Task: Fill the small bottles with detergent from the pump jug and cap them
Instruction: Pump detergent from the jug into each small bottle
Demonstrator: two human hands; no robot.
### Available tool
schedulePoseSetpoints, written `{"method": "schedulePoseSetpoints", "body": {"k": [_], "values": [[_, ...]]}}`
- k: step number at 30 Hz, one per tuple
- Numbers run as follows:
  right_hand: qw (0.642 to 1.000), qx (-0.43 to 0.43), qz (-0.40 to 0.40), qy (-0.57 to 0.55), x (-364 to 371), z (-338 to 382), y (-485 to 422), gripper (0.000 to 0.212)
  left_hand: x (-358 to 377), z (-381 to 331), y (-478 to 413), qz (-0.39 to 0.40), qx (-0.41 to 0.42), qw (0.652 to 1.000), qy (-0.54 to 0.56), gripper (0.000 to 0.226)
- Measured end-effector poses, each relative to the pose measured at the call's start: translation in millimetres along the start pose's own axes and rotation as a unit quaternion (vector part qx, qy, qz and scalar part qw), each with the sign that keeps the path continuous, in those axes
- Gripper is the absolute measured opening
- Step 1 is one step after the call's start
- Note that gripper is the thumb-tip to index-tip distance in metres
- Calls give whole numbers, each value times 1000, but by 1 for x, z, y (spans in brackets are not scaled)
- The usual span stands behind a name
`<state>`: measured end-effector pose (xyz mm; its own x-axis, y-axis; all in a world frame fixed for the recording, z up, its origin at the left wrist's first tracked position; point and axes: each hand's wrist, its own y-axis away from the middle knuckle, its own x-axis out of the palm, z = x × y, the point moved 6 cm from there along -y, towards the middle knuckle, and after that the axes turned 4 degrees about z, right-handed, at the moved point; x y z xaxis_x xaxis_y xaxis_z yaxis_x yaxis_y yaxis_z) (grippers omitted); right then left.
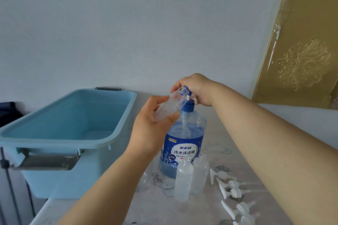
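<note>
Pump time at frame centre!
Left hand (152, 124) wraps the small bottle (169, 105), tilted to the pump jug (182, 140) spout; right hand (196, 88) closes over the pump head. Press slowly, mouth under nozzle.

Clear plastic jug (182, 144); matt blue plastic tub (73, 115).

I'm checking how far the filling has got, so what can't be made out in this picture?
Head view only:
- Pump nozzle tip and mouth of the held bottle: covered by the right hand and left hand.
- Liquid level in the held bottle: clear plastic, blurred.
- Fill of the two standing bottles: frosted, unclear.
- White pump caps: count unsure, the bottom edge cuts some off.
</note>
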<state>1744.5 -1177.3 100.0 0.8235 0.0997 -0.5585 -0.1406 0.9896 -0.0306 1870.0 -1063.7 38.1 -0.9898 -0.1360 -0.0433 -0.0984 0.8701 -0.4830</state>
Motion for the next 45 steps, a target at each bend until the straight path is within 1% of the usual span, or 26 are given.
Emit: {"method": "schedulePoseSetpoints", "body": {"k": [5, 9, 11, 13, 16, 19, 21, 23, 26, 28, 33, 36, 40, 42, 45], "values": [[1000, -10, -5, 8, 1, 0, 1, 27, 2, 5, 0, -1, -4, 1000, 9, 22], [998, -10, 19, 56, 7, -2, 1, 17, 3, 11, 5, -2, -14, 1000, 23, 21], [998, 1, 32, 62, 10, -4, 2, 14, 4, 12, 8, 0, -20, 999, 28, 21], [997, -2, 39, 67, 12, -6, 2, 19, 5, 13, 9, 2, -23, 999, 28, 20], [999, -14, 26, 31, 12, -9, 1, 27, 4, 10, 9, 6, -22, 999, 24, 20], [1000, 2, 20, 0, 6, -6, 4, 22, 1, 3, 5, 7, -8, 1000, 14, 20], [1000, -6, 12, -8, 2, 1, 4, 25, 1, -1, 2, 5, -1, 1000, 7, 19], [1000, -14, 5, 0, -1, 4, 4, 24, 2, -2, 0, 4, -1, 1000, 7, 19], [1000, -23, 10, 12, 1, 3, 4, 33, 4, 2, 2, 1, -6, 1000, 14, 18], [999, -29, 20, 39, 4, 2, 5, 35, 5, 6, 5, -3, -10, 1000, 17, 18], [994, -17, 45, 100, 12, 0, 8, 26, 6, 11, 10, -4, -17, 1000, 23, 19], [996, -1, 36, 77, 13, -3, 9, 16, 6, 10, 10, 4, -18, 1000, 18, 18], [999, 20, 22, -35, 5, -6, 10, 30, 2, 2, 4, 11, -7, 1000, 3, 17], [999, 16, 24, -43, 0, 0, 11, 29, 1, -3, 0, 11, 0, 1000, -2, 16], [1000, 7, 10, -21, -1, 3, 9, 30, 3, -1, -1, 9, 0, 1000, 7, 17]]}}
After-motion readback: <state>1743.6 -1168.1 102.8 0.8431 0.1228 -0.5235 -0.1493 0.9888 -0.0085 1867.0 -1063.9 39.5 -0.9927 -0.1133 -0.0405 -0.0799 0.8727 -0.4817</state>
